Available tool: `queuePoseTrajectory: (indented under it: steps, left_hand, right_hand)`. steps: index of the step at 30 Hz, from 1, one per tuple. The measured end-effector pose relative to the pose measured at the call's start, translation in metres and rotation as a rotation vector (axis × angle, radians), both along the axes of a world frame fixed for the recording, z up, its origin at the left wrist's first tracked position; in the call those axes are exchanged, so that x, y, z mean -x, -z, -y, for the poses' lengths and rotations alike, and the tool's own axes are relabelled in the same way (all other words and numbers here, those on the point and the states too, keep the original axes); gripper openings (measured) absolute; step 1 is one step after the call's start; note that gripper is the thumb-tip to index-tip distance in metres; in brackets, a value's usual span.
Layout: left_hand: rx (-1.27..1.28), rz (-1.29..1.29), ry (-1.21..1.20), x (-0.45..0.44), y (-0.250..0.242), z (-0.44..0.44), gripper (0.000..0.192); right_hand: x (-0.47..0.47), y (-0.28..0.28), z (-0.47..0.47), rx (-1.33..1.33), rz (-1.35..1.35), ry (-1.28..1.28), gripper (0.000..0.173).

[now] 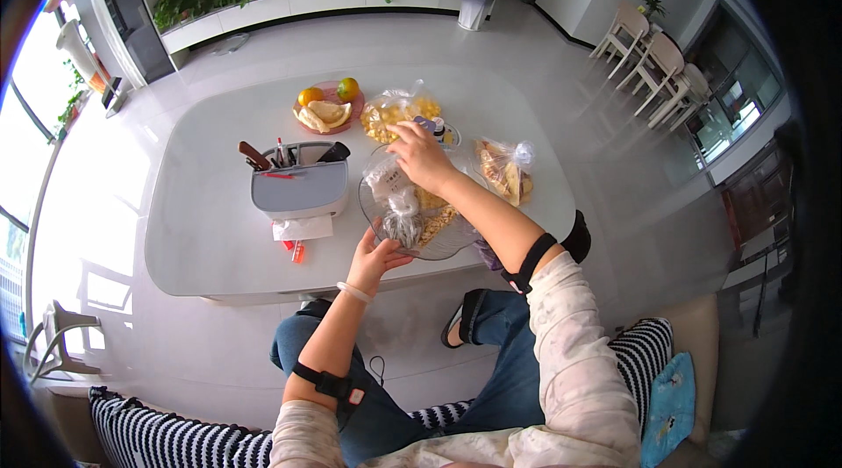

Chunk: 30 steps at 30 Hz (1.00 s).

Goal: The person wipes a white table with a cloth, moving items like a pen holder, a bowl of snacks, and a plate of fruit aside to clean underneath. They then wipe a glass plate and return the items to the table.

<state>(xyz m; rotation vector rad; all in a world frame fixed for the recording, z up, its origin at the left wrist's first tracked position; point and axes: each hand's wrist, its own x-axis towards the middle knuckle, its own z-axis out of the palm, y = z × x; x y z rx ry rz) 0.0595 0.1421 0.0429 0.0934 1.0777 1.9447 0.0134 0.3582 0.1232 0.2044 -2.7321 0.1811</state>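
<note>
A clear glass bowl (454, 251) stands near the table's front edge, with several plastic bags in it. My left hand (378, 257) is at the bowl's near left rim, thumb up at the side and fingers under the edge. My right hand (418, 155) is over the bowl's far side, fingers bent near a white plastic bag (387, 180); whether they pinch it I cannot tell. Nearer to me in the bowl lie a tied clear bag of dark bits (402, 224) and some light-brown snack pieces (437, 224). Behind the bowl is a clear bag of yellow pieces (381, 119).
On the white table (197, 205) stand a grey-and-white tissue box organizer (299, 192) with pens, and a pink plate (319, 88) with fruit and flat pastries. A tied bag of bread-like pieces (503, 172) lies right of the bowl. Small red items (298, 252) lie near the front edge.
</note>
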Motion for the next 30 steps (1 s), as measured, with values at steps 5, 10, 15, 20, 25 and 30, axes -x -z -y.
queuePoseTrajectory:
  steps: [5,10,15,20,25,30]
  left_hand:
    - [-0.013,0.026,0.002,0.002,0.003,0.003,0.073]
    - [-0.028,0.033,-0.022,0.001,0.005,0.0,0.071]
    - [-0.023,0.049,-0.01,0.002,0.005,-0.001,0.069]
    - [-0.01,0.051,-0.016,0.002,0.005,-0.001,0.069]
    - [0.01,0.039,0.007,0.003,0.004,-0.002,0.071]
    - [0.009,0.038,0.016,0.004,0.0,-0.002,0.072]
  right_hand:
    - [0.005,-0.016,-0.007,-0.002,-0.11,-0.059,0.01]
    - [0.009,-0.064,0.006,0.135,-0.197,-0.065,0.01]
    - [0.032,-0.079,0.05,0.478,-0.196,-0.122,0.009]
    - [0.057,-0.071,0.073,0.365,-0.343,-0.093,0.012]
    - [0.089,-0.061,0.064,0.281,-0.465,-0.078,0.017]
    - [0.113,-0.041,0.057,0.45,-0.343,-0.077,0.012]
